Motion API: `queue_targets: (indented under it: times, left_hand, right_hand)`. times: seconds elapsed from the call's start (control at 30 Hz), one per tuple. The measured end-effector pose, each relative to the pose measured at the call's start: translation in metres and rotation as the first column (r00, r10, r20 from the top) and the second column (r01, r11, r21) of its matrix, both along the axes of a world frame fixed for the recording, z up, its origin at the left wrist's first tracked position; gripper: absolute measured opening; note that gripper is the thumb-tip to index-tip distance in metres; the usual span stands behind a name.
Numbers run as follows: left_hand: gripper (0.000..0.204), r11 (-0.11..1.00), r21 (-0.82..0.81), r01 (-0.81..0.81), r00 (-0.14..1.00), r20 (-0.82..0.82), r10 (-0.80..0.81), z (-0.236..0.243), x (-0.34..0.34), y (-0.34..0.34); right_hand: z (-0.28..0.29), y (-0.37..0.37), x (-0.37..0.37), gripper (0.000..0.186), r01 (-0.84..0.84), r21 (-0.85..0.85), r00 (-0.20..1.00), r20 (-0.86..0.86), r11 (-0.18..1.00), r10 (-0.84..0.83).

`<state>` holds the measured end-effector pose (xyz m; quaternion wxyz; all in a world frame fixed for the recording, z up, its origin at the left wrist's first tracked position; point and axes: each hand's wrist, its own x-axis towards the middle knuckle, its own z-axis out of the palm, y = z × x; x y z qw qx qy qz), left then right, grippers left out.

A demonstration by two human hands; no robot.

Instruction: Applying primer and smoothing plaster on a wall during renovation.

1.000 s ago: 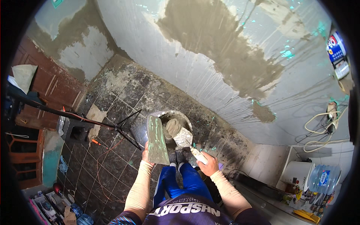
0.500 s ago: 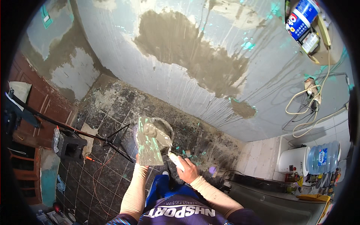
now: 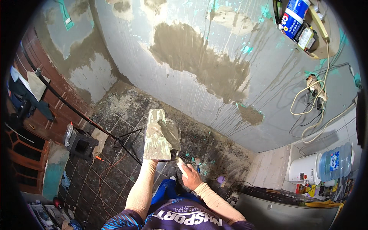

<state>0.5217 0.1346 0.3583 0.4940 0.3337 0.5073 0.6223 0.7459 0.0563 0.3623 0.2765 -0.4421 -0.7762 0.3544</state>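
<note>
My left hand, mostly hidden, holds up a rectangular board streaked with grey and pale green paste, its fingers underneath. My right hand is closed on the handle of a trowel, whose mortar-coated blade lies against the board's right side, over a round metal bucket largely hidden beneath them.
A black stand pole with tripod legs and a dark block are left. Ahead rises a patched wall with cables. Right are a white container and water bottle; a door is far left.
The board has risen in my left hand, its face now smeared paler. The trowel has moved from the bucket up against the board. My view has tilted further toward the wall.
</note>
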Motion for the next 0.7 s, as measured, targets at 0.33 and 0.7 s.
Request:
queue_targets:
  times: [0.33,0.7]
  left_hand:
    - [0.047,0.983,0.177,-0.052,0.986,0.165,0.022,0.013,-0.004,-0.001]
    - [0.046,0.952,0.281,-0.123,0.940,0.341,0.021,0.018,-0.029,0.020]
  right_hand:
    - [0.019,-0.023,0.016,0.055,-0.025,0.051,0.999,0.043,0.998,0.023]
    - [0.034,-0.026,0.035,0.048,0.000,0.069,0.998,-0.060,0.998,0.004]
